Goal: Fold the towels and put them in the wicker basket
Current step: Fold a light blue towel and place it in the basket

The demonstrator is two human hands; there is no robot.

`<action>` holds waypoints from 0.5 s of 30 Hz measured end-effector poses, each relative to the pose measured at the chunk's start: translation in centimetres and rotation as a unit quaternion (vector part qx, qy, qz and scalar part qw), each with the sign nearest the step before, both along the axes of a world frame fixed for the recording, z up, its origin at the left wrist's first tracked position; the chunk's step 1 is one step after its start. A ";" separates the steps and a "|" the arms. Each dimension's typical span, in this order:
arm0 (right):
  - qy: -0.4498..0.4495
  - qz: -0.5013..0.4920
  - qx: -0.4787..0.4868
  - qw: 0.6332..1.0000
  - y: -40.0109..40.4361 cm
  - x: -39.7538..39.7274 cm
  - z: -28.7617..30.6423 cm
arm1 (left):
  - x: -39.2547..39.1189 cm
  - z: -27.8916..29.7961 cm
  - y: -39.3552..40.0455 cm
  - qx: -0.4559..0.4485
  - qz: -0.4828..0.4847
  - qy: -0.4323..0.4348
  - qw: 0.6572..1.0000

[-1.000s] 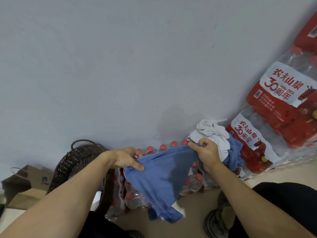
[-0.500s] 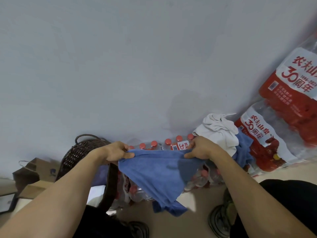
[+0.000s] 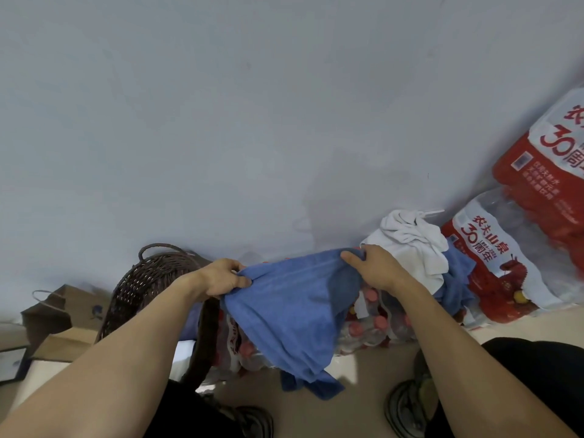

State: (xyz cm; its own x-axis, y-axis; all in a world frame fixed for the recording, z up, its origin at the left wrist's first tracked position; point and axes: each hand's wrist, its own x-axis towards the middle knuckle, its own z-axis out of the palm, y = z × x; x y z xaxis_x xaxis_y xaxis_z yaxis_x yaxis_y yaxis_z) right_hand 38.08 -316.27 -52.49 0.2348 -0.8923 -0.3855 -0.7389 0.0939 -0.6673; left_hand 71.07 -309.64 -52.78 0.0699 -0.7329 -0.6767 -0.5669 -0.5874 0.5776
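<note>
A blue towel (image 3: 294, 314) hangs in the air between my hands, its lower end drooping toward the floor. My left hand (image 3: 221, 278) pinches its upper left edge and my right hand (image 3: 376, 268) grips its upper right edge. The dark wicker basket (image 3: 142, 279) stands at the left, just behind my left forearm, its inside mostly hidden. To the right lies a heap with a white towel (image 3: 410, 241) on top of another blue towel (image 3: 458, 279).
Shrink-wrapped packs of water bottles (image 3: 379, 320) lie on the floor under the held towel; larger red-labelled packs (image 3: 505, 248) lean on the wall at right. A brown paper bag (image 3: 60, 308) and cardboard sit at far left. My shoes (image 3: 407, 406) are below.
My hands have spread the blue towel's top edge wider and lifted it slightly. The view has shifted to the left and closer.
</note>
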 end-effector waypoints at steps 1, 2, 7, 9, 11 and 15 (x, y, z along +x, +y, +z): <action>-0.035 -0.010 0.014 0.999 0.0 0.1 -0.2 | 0.1 -0.3 -0.1 -0.005 0.005 -0.019 1.000; -0.058 -0.020 0.019 0.998 0.0 0.1 -0.4 | 0.3 -0.5 -0.2 -0.011 0.011 -0.037 0.999; -0.078 -0.063 -0.001 0.995 -0.4 -0.3 -1.6 | 0.9 -1.6 -0.6 -0.023 0.025 -0.073 0.997; -0.080 -0.084 -0.008 0.993 -0.8 -0.8 -2.0 | 0.7 -1.9 -0.9 -0.044 0.039 -0.095 0.994; -0.080 -0.108 -0.023 0.991 -1.1 -1.2 -2.4 | 0.2 -2.3 -1.2 -0.064 0.069 -0.107 0.990; -0.086 -0.140 -0.031 0.986 -1.2 -1.5 -3.1 | -0.5 -3.6 -1.6 -0.017 0.103 -0.127 0.986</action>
State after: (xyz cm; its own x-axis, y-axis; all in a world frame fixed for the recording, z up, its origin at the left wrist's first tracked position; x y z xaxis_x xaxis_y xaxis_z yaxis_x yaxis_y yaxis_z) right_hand 36.59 -317.42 -55.60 0.0338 -0.9522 -0.3035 -0.5647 0.2324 -0.7919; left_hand 70.53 -311.20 -56.39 0.3841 -0.7070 -0.5938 -0.5663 -0.6884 0.4532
